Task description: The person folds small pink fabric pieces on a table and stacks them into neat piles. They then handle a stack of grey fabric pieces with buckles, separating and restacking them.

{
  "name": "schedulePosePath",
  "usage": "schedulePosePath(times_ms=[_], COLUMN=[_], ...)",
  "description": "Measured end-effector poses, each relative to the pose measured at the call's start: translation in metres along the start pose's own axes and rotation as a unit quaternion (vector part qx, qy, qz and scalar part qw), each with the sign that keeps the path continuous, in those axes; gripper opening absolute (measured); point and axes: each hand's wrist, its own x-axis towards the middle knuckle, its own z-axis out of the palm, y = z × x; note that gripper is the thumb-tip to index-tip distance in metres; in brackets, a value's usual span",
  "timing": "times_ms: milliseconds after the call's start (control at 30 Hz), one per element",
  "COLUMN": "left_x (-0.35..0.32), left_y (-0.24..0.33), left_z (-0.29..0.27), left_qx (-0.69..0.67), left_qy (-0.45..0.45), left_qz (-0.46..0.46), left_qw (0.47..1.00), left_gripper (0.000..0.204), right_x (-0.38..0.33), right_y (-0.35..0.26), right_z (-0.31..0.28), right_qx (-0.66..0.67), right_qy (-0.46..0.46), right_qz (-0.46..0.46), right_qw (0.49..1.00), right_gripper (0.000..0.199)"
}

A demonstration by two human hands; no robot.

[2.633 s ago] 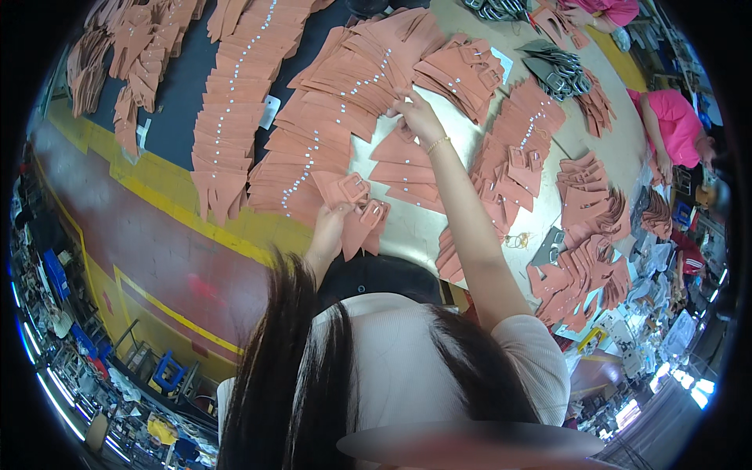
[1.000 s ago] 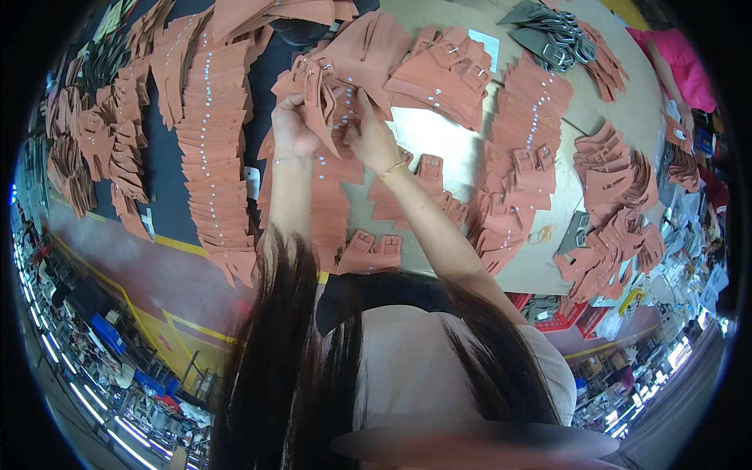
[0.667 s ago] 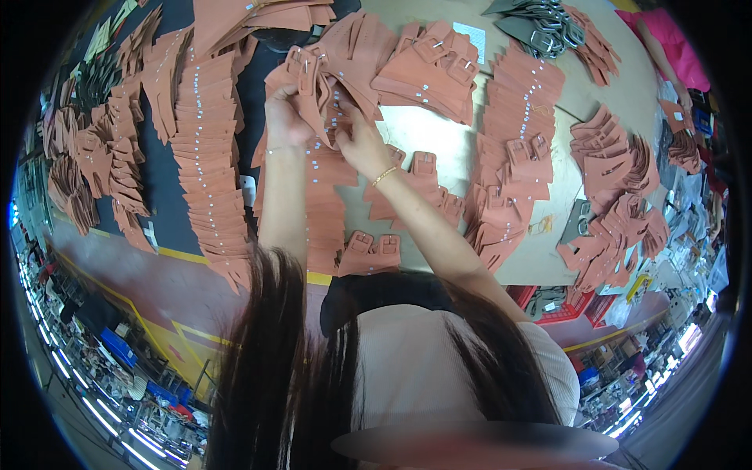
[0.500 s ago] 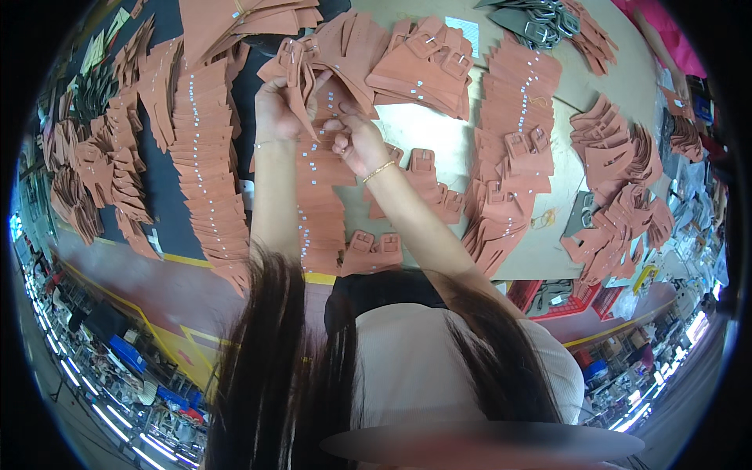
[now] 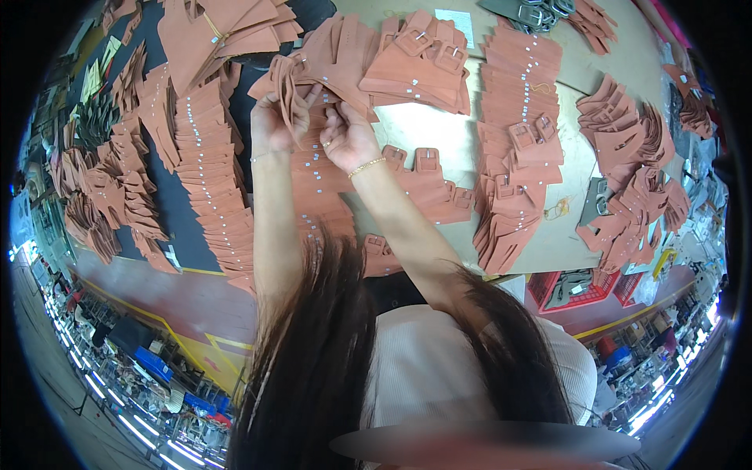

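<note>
My left hand (image 5: pixel 274 125) is closed round a reddish-brown leather piece (image 5: pixel 291 94), whose folded straps stand up between thumb and fingers. Just to its right, my right hand (image 5: pixel 350 141) has its fingers curled close to the edge of the leather; whether anything is pinched in them is hidden. Both hands are over a long overlapping row of leather pieces (image 5: pixel 317 184) with small white labels. Beyond them lie wide leather pieces with slots (image 5: pixel 337 47) and a stack of buckled leather pieces (image 5: pixel 419 66).
Another labelled row (image 5: pixel 211 164) runs along the dark left tabletop. More buckled pieces (image 5: pixel 427 184) lie right of my forearm, beside a long stack (image 5: pixel 521 102). Dark green buckled straps (image 5: pixel 536 14) lie at the far right. A red crate (image 5: pixel 572 290) stands below the table's near edge.
My right hand has come closer to my left, its fingers now at the leather's edge. The view has shifted slightly. My left hand keeps its hold on the leather piece.
</note>
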Motion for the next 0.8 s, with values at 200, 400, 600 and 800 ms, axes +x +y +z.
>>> schedulePosePath(times_ms=[200, 400, 600, 800], left_x=[0.004, 0.007, 0.013, -0.011], left_y=[0.003, 0.007, 0.009, 0.001], left_z=[0.001, 0.008, 0.001, -0.011], left_qx=[0.014, 0.054, 0.061, 0.162], left_qy=[-0.006, 0.033, 0.069, 0.084], left_qz=[0.002, 0.024, 0.014, 0.066], left_qw=[1.0, 0.998, 0.996, 0.981], left_gripper=[0.047, 0.056, 0.062, 0.045], right_x=[0.01, 0.009, -0.049, -0.169], right_y=[0.0, 0.008, 0.049, 0.025], right_z=[0.007, 0.006, -0.036, -0.084], right_qx=[-0.189, -0.152, -0.11, -0.227], right_qy=[0.034, 0.03, -0.022, -0.03], right_qz=[-0.085, -0.084, -0.005, 0.02], right_qw=[0.978, 0.984, 0.994, 0.973], right_gripper=[0.012, 0.007, 0.005, 0.009])
